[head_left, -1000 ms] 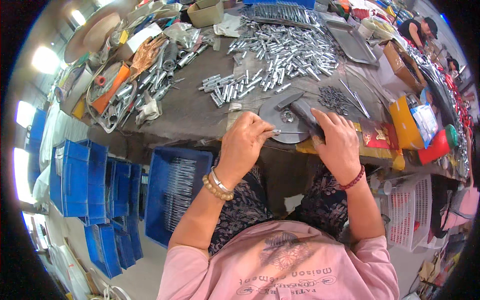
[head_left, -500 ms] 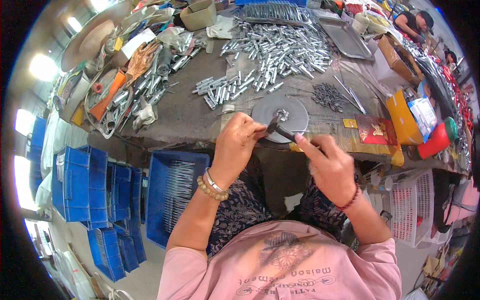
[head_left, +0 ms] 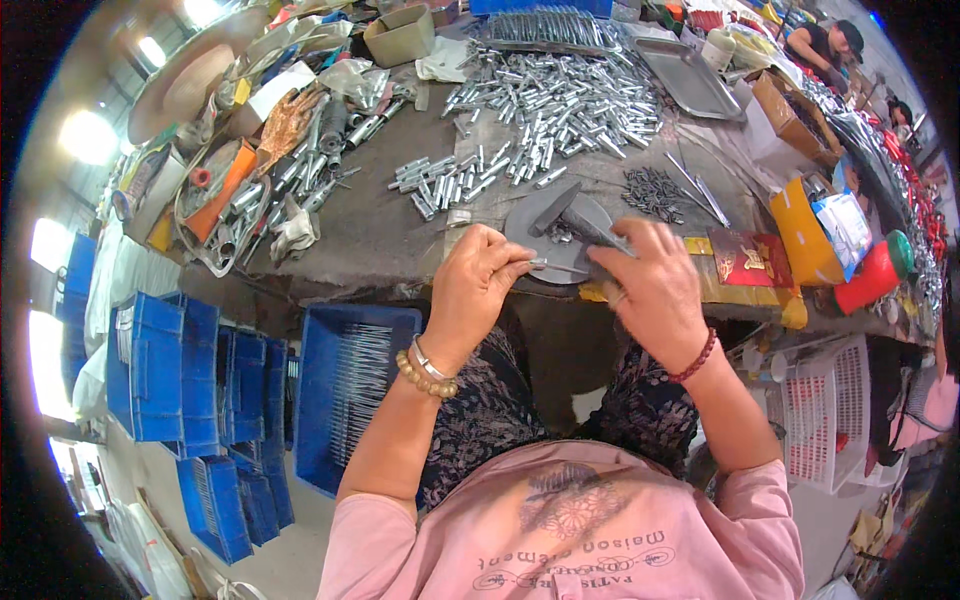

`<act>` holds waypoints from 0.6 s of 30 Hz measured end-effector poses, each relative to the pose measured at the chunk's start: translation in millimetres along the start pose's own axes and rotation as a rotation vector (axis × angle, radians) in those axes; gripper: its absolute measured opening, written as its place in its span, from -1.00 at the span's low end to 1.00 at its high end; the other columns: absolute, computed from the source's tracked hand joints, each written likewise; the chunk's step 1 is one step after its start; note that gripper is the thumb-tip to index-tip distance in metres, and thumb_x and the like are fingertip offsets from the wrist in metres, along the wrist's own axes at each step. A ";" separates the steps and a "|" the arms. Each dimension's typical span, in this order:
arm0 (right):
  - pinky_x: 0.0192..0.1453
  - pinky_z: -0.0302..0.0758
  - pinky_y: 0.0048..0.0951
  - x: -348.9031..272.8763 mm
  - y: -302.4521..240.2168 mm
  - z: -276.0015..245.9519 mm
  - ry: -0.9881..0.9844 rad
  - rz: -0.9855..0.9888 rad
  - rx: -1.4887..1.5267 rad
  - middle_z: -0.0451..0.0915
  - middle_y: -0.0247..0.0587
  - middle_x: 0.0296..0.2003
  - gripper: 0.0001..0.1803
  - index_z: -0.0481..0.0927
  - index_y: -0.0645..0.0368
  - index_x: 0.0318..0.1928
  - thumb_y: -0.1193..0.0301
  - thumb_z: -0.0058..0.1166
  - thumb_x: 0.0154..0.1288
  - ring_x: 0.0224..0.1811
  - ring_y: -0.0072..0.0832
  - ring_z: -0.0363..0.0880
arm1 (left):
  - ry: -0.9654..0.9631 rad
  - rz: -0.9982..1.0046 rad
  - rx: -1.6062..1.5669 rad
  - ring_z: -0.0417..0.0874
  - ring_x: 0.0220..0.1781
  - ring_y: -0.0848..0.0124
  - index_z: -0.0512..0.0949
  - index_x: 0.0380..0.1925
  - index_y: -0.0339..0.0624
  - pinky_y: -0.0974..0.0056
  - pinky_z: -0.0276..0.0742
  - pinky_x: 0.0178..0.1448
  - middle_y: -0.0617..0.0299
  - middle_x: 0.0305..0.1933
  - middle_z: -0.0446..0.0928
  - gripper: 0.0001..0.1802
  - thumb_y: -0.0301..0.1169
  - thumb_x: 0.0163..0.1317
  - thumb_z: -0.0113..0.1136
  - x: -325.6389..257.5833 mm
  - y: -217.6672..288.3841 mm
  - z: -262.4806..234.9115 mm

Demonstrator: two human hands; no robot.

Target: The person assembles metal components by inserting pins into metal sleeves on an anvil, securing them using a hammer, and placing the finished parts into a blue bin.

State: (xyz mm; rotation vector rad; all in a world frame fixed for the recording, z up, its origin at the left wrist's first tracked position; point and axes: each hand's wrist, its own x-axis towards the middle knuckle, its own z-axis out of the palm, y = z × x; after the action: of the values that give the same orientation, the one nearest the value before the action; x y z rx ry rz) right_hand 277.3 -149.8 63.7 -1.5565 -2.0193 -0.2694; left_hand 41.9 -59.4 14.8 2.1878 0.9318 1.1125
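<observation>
My left hand (head_left: 478,282) is closed, its thumb and forefinger pinching a thin metal rod (head_left: 562,267) near the front edge of a round grey metal disc (head_left: 522,222). My right hand (head_left: 655,285) grips a dark hammer (head_left: 557,208), its head raised over the disc. Some small shiny bits lie mid-disc, partly hidden under the hammer. The grip end of the handle is covered by my right fingers, which are slightly blurred.
Behind the disc lies a big heap of silver metal sleeves (head_left: 575,100). To its right are a pile of small dark pins (head_left: 652,195) and a steel tray (head_left: 690,78). A blue crate of rods (head_left: 355,385) stands below left. A red-green bottle (head_left: 876,274) lies right.
The hammer has risen off the disc's middle, and its head has swung round. My right hand has shifted slightly up. My left hand stays almost in place, and the rod now shows.
</observation>
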 end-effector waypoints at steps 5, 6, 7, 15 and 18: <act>-0.03 0.64 -0.10 -10.7 -29.3 5.5 -0.144 0.099 -0.004 0.62 -0.17 -0.20 -0.81 0.60 0.13 -0.20 0.51 0.31 0.17 -0.02 -0.12 0.70 | -0.004 -0.016 -0.018 0.62 -0.14 0.35 0.82 -0.10 -0.17 0.28 0.55 -0.06 0.24 -0.19 0.57 -0.80 -0.53 0.27 0.48 -2.5 -1.8 0.6; -0.08 0.65 -0.07 -12.2 -33.1 4.3 -0.181 0.162 0.045 0.62 -0.14 -0.23 -0.81 0.59 0.12 -0.19 0.50 0.30 0.21 -0.09 -0.08 0.73 | -0.020 -0.034 -0.028 0.62 -0.13 0.36 0.82 -0.07 -0.16 0.29 0.55 -0.07 0.24 -0.18 0.58 -0.77 -0.54 0.27 0.48 -3.7 -2.3 0.2; -0.11 0.65 -0.01 -13.1 -34.1 3.0 -0.183 0.175 0.118 0.67 -0.06 -0.28 -0.83 0.63 0.13 -0.15 0.47 0.30 0.25 -0.21 -0.01 0.74 | -0.019 -0.036 -0.027 0.62 -0.13 0.36 0.82 -0.07 -0.16 0.29 0.55 -0.07 0.24 -0.18 0.58 -0.77 -0.54 0.27 0.48 -4.3 0.2 0.4; -0.16 0.59 -0.07 -22.6 -36.7 6.6 -0.387 0.461 0.605 0.69 0.09 -0.37 -0.69 0.70 0.22 -0.03 0.51 0.30 0.17 -0.30 0.04 0.71 | 0.148 -0.301 -0.310 0.62 -0.34 0.57 0.53 0.43 -0.11 0.44 0.54 -0.31 0.26 -0.17 0.72 -0.53 -0.48 0.56 0.21 -40.6 27.6 23.1; -0.18 0.57 -0.13 -26.8 -41.3 9.6 -0.382 0.506 0.665 0.68 0.10 -0.38 -0.67 0.69 0.25 -0.03 0.56 0.26 0.15 -0.33 0.04 0.68 | 0.094 -0.535 -0.558 0.60 -0.40 0.63 0.28 0.58 -0.13 0.53 0.51 -0.43 0.18 -0.16 0.74 -0.41 -0.40 0.63 0.15 -37.9 39.8 23.6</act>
State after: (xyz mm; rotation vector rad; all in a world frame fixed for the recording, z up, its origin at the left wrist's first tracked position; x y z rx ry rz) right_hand 240.0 -179.6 48.6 -1.6575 -1.6223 0.8617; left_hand 59.0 -116.6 11.5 1.3455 1.0145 1.0498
